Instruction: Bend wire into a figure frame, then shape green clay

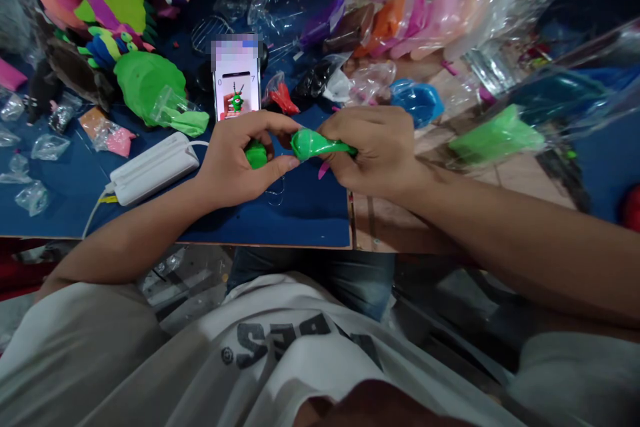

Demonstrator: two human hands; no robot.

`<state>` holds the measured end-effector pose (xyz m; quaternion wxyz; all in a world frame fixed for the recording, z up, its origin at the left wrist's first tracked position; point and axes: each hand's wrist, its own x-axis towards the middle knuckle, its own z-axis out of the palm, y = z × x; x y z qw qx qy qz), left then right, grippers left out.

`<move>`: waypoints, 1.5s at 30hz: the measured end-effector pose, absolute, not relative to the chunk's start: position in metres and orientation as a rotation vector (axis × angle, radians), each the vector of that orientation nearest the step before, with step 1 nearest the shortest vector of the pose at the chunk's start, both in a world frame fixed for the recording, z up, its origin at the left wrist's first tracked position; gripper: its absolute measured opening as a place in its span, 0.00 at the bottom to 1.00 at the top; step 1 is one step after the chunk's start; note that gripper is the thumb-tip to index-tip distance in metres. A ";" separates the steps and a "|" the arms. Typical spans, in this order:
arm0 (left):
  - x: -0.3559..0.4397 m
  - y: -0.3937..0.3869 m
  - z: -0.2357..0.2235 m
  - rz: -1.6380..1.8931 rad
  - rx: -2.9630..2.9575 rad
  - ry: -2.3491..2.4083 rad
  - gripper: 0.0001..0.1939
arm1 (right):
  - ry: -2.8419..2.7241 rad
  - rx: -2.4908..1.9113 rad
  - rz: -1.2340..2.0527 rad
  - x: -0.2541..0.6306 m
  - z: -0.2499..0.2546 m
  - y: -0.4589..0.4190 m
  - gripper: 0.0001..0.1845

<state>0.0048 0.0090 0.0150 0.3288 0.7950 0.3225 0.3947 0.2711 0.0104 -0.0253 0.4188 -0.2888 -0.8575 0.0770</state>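
Observation:
My right hand (pixel 373 147) is closed around the thin end of a bright green piece of modelling clay (pixel 311 145). Its rounded, glossy end points toward my left hand (pixel 240 157), and the rest disappears inside my right fist. My left thumb and forefinger meet that rounded end from either side. A second green clay lump (pixel 256 154) sits in the curled fingers of my left hand, partly hidden by them. Just behind my hands a phone (pixel 237 73) stands upright, its lit screen showing a green figure with two antennae. A small pink strip (pixel 324 169) shows below my right hand.
A white power strip (pixel 155 167) with a cable lies left of my left forearm. Flattened green clay (pixel 150 87) and colourful clay figures fill the back left. Bagged clay (pixel 415 20) in several colours lies at the back right, with a green bag (pixel 495 137) nearer.

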 end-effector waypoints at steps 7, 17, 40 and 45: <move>0.003 0.012 0.011 0.872 2.142 0.896 0.28 | -2.254 -0.611 0.230 0.266 -0.026 0.010 0.11; 0.005 0.018 0.020 0.672 2.104 0.718 0.30 | -2.398 -0.633 0.563 0.279 -0.015 0.018 0.18; 0.010 0.024 0.023 1.110 0.900 0.774 0.11 | -1.930 -1.146 0.249 0.291 -0.045 0.053 0.24; 0.016 0.019 0.019 1.137 1.020 0.827 0.07 | -1.954 -1.023 0.265 0.290 -0.044 0.049 0.28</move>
